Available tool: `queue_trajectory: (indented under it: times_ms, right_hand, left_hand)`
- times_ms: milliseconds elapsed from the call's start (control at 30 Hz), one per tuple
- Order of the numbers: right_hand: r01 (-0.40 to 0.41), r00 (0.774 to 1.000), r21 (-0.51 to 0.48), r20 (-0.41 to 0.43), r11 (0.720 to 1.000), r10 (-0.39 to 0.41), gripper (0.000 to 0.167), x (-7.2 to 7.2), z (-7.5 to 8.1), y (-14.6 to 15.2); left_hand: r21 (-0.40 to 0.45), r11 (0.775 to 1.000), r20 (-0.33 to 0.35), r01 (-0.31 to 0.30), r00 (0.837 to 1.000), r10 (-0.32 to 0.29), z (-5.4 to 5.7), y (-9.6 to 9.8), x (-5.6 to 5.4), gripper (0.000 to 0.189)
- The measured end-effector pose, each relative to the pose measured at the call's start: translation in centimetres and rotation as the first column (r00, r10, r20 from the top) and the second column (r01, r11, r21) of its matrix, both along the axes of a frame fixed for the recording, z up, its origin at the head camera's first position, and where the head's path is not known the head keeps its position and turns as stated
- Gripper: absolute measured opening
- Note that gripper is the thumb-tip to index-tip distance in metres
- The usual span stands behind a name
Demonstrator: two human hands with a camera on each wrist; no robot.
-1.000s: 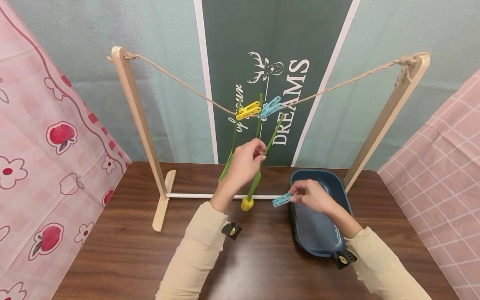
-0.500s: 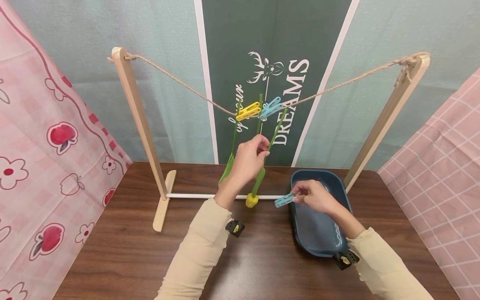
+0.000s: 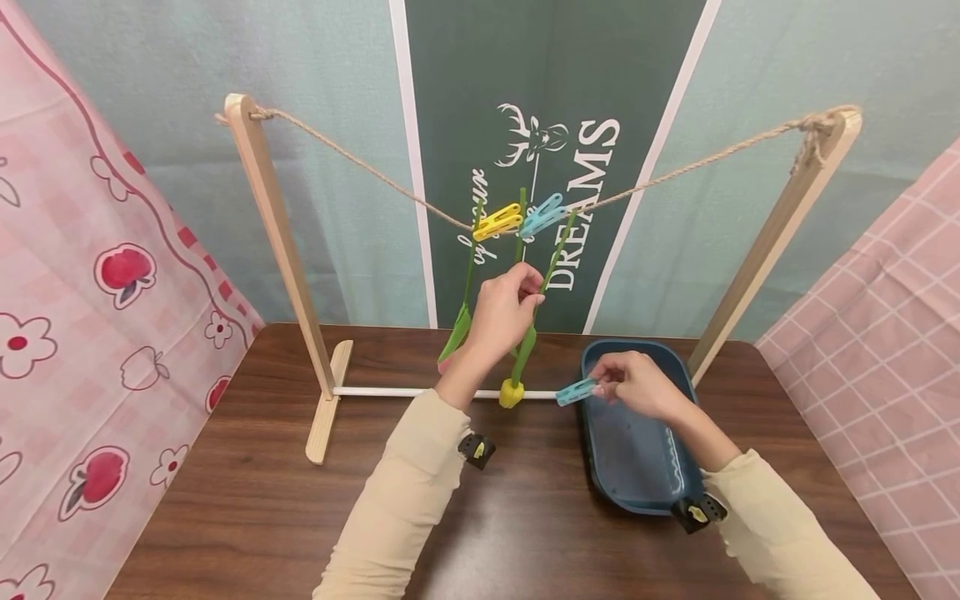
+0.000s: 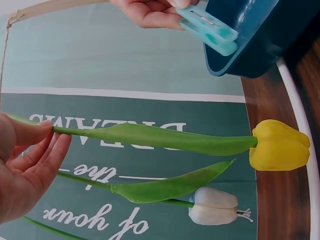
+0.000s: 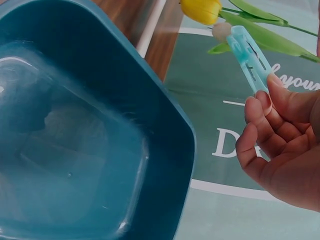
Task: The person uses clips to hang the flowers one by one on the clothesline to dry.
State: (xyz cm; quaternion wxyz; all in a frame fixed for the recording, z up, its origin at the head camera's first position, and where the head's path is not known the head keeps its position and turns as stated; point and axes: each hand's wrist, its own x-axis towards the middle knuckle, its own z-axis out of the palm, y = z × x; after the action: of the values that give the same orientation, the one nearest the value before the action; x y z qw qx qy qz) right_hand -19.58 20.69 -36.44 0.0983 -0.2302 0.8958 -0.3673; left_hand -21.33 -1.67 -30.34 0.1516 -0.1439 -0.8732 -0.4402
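Observation:
My left hand (image 3: 504,310) pinches the green stem of a yellow tulip (image 4: 280,145), which hangs bloom down. Its stem top overlaps the rope (image 3: 375,172) just right of a blue clothespin (image 3: 543,215). That clothespin and a yellow clothespin (image 3: 498,222) hold other stems on the rope. A white tulip (image 4: 214,206) hangs behind the yellow one in the left wrist view. My right hand (image 3: 636,385) pinches a second blue clothespin (image 3: 576,392) by one end, above the left rim of the blue basin (image 3: 637,505). In the right wrist view, this clothespin (image 5: 249,59) points toward the tulips.
Two wooden posts, left (image 3: 279,242) and right (image 3: 777,242), carry the sagging rope. A white rod (image 3: 390,392) runs low between them. Everything stands on a brown wooden table (image 3: 247,500), with a printed green curtain (image 3: 480,50) behind and pink cloths at both sides.
My left hand has risen slightly and moved right with the yellow tulip, bringing its stem top up to the rope. My right hand with the clothespin has shifted a little right and up.

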Motion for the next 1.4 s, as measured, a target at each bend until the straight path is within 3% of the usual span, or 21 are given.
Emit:
queue_trajectory:
  times_ms: [400, 833, 1400]
  right_hand:
    - [0.052, 0.998, 0.007, -0.04, 0.999, -0.052, 0.006, -0.3, 2.0, 0.5]
    - [0.058, 0.997, 0.034, -0.052, 0.998, -0.056, 0.008, -0.7, 4.7, 0.7]
    - [0.07, 0.989, 0.067, -0.133, 0.995, -0.06, 0.01, -1.2, 7.7, 0.2]
  left_hand:
    - [0.013, 1.0, -0.05, -0.016, 0.999, 0.017, 0.1, 0.3, -0.4, 0.011]
    - [0.023, 1.0, -0.044, -0.018, 0.999, 0.019, 0.5, 0.4, -0.4, 0.01]
    - [0.029, 0.999, -0.062, -0.022, 0.998, 0.024, 0.5, 0.5, -0.5, 0.011]
